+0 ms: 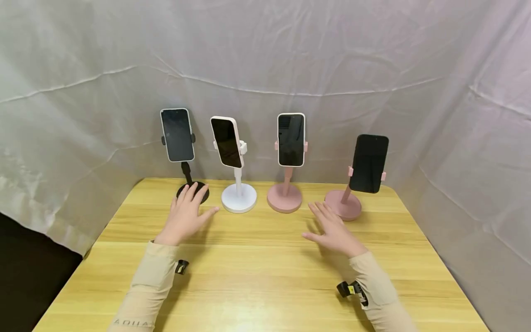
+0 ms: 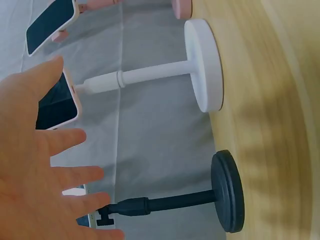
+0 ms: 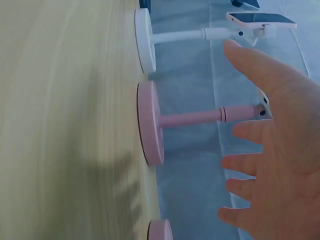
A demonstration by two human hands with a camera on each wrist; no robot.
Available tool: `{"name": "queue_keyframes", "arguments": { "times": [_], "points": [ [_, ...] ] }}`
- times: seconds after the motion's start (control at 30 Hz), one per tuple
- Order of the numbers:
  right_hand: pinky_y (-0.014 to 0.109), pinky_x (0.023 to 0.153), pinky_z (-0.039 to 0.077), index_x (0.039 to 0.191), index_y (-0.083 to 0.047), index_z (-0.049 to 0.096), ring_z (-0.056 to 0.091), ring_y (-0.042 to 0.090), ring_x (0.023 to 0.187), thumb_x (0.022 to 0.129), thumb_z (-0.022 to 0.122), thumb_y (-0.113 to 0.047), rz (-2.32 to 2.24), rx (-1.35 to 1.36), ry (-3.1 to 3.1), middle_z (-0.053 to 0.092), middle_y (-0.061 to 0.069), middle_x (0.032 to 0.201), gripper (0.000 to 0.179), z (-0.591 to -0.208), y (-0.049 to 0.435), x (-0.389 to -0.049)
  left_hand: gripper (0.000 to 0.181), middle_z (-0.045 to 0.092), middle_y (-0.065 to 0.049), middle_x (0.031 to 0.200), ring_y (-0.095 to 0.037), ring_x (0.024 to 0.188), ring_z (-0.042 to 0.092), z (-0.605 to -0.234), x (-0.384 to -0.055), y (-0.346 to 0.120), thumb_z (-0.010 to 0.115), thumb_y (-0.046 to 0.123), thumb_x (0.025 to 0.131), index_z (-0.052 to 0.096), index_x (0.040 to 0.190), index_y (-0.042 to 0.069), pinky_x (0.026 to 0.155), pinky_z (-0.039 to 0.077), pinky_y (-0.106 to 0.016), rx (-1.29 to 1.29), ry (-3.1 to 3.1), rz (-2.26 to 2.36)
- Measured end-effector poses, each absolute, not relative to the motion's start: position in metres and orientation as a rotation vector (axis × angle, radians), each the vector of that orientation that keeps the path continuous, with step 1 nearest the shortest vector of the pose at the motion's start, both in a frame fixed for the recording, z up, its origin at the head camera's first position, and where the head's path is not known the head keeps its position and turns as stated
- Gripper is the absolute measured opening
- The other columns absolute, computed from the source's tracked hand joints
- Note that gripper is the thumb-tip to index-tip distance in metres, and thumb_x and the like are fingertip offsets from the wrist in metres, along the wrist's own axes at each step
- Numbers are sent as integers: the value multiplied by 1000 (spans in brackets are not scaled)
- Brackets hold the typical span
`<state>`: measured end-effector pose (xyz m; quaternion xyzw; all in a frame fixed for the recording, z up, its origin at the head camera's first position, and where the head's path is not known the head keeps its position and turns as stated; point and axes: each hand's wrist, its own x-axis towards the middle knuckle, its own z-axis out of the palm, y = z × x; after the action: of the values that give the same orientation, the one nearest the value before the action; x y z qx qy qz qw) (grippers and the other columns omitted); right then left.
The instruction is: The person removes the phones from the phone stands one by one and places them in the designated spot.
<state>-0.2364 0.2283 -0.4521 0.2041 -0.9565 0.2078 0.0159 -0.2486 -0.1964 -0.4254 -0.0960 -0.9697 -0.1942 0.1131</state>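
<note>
Head view: along the table's (image 1: pixel 257 286) far edge, a row of round-based stands. Toward the left corner, the black stand (image 1: pixel 186 174) with a phone (image 1: pixel 178 136); next, the white stand (image 1: pixel 238 200) with a second phone (image 1: pixel 226 143), then the left pink stand (image 1: pixel 284 199) with a third phone (image 1: pixel 291 139); toward the right corner, the right pink stand (image 1: pixel 350 208) with a fourth phone (image 1: pixel 368 163), tilted. Clamped by their sides and raised, probably to leave the screens free for viewing from the near edge; broad bases, presumably for steadiness. Before the black stand, the left hand (image 1: pixel 184 221), fingers spread, thumb well out. Just beside the right pink stand's base, the right hand (image 1: pixel 333 235), fingers slightly parted, thumb wide. Cannot tell about fingertip contact with either base from here.

Left wrist view: clear gaps between the fingers, nothing gripped; apart from the black and white bases.

Right wrist view: fingers parted, thumb stretched away, nothing in the palm; well apart from the left pink stand's base. At the bottom, only part of the right pink stand's base.
</note>
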Motion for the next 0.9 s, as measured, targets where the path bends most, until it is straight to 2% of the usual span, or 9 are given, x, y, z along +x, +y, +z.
{"name": "queue_keyframes", "arguments": {
  "times": [0.27,0.43,0.53,0.63,0.77,0.8,0.83,0.9],
  "points": [
    [61,119,20,156,-16,20,16,38,150,86,66,-56,768,735,-2906,22,14,162,93,-447,194,-249,68,45,-25,145,-47,133,40,-418,-256,-206,62,47,93,45,143,5,110,32,-61,-276,-2638,-659],
    [55,121,20,156,-14,21,20,35,150,89,65,-51,845,810,-2809,23,10,162,89,-438,166,-262,68,45,-22,147,-45,136,39,-408,-263,-211,53,54,96,42,146,10,112,32,-59,-221,-2622,-797],
    [54,120,23,157,-17,19,22,32,149,90,64,-50,941,829,-2758,23,8,162,87,-430,149,-270,71,41,-21,150,-44,138,36,-401,-270,-211,48,59,96,39,149,13,112,31,-60,-209,-2641,-874],
    [53,119,26,157,-23,16,24,29,149,90,64,-50,1049,807,-2730,24,6,162,86,-423,133,-279,73,41,-20,151,-42,140,36,-395,-277,-208,46,60,96,38,149,12,113,31,-59,-223,-2640,-934],
    [50,118,30,157,-22,18,29,26,147,91,66,-45,1145,767,-2684,28,7,161,84,-416,112,-287,69,44,-19,149,-39,138,41,-389,-288,-201,47,55,97,40,147,8,111,37,-55,-253,-2584,-1032],
    [49,118,32,156,-21,19,33,26,145,91,66,-44,1159,759,-2670,29,8,160,83,-414,107,-289,67,47,-19,147,-38,136,43,-388,-291,-199,48,54,98,42,146,8,110,39,-54,-254,-2555,-1073],
    [47,115,36,156,-20,20,43,28,137,91,66,-43,1179,748,-2659,29,9,159,83,-410,102,-290,65,49,-19,145,-36,134,46,-386,-294,-197,48,53,98,44,145,8,108,41,-52,-250,-2520,-1127],
    [46,105,46,156,-18,23,58,31,116,92,66,-40,1234,723,-2622,31,10,158,80,-404,92,-292,60,54,-18,141,-34,130,52,-384,-301,-194,49,50,99,47,143,8,106,45,-49,-239,-2437,-1242]
  ]
}}
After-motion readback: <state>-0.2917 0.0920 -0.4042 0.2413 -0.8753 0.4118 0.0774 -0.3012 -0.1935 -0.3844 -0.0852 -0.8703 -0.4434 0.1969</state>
